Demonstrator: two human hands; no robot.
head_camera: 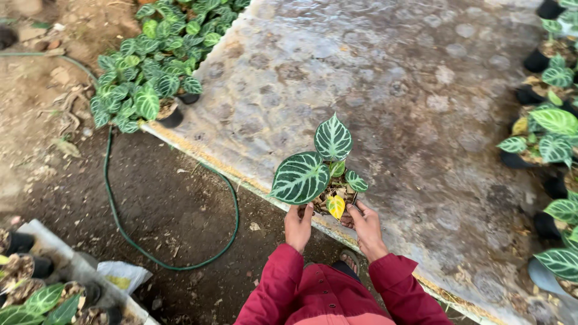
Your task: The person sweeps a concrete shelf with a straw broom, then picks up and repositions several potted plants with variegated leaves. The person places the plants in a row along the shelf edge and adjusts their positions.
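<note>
Hands, left (299, 226) and right (365, 227), clamped on potted plant (328, 174); white bag (122, 275) lower left.

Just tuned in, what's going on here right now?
A person in red sleeves holds a small potted plant with both hands: the left hand and right hand grip its pot from either side. The plant has dark green, white-veined leaves and one yellow leaf. It is held over the near edge of a wide plastic-covered bed. Similar potted plants stand at the bed's far left corner and along its right side. A green hose lies looped on the soil.
</note>
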